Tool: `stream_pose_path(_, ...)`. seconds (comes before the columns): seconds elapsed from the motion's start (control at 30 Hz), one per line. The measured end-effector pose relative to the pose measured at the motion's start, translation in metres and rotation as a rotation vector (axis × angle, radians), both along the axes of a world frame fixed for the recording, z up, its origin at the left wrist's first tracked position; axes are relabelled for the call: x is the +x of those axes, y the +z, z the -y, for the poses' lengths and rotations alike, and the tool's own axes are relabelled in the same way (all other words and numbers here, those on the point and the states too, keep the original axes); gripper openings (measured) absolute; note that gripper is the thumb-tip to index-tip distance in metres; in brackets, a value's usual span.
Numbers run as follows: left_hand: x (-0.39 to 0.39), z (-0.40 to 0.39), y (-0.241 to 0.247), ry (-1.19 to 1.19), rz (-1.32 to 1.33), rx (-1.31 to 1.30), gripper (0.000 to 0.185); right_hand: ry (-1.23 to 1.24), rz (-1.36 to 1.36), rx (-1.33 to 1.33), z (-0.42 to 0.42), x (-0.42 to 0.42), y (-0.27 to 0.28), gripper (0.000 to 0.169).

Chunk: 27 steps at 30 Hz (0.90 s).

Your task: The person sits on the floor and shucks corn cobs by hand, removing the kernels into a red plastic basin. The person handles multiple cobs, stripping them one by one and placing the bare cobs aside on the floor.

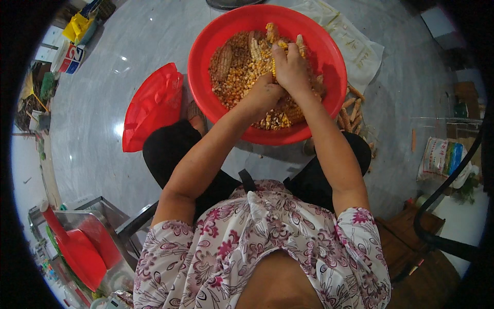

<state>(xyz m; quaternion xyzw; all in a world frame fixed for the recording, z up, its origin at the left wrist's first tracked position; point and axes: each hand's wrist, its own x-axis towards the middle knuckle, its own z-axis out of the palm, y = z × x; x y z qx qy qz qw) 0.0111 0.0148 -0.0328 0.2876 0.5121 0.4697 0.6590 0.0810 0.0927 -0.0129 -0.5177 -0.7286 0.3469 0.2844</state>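
A wide red plastic basin stands on the floor in front of me, with loose corn kernels and several dried corn cobs in it. My left hand is over the kernels, its fingers curled around the lower end of an ear of yellow corn. Just above and to the right, my right hand is closed on the same ear, thumb pointing up the picture. The palms and much of the ear are hidden. A pale cob lies left of my right hand.
Bare cobs lie on the floor right of the basin, below a white plastic sack. A red bag lies to the left. A red dustpan rests in a metal sink or tray at lower left. My knees flank the basin's near side.
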Motion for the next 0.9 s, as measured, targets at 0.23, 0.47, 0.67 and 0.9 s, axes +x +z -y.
stream_pose_path(0.23, 0.000, 0.002, 0.007, 0.064, -0.047, -0.038, 0.026, 0.011, -0.043, -0.037, -0.011, 0.005, -0.002, 0.056)
stream_pose_path(0.47, -0.014, 0.005, 0.028, 0.033, -0.594, 0.258, 0.055, -0.051, -0.242, -0.053, -0.030, 0.016, -0.007, 0.066)
stream_pose_path(0.67, -0.020, 0.022, 0.065, -0.046, -0.984, 0.531, 0.055, -0.085, -0.261, -0.142, -0.030, 0.024, 0.007, 0.060)
stream_pose_path(0.9, -0.007, 0.092, 0.152, 0.008, -0.076, 0.834, 0.065, -0.091, -0.470, -0.190, -0.035, 0.034, 0.001, 0.054)
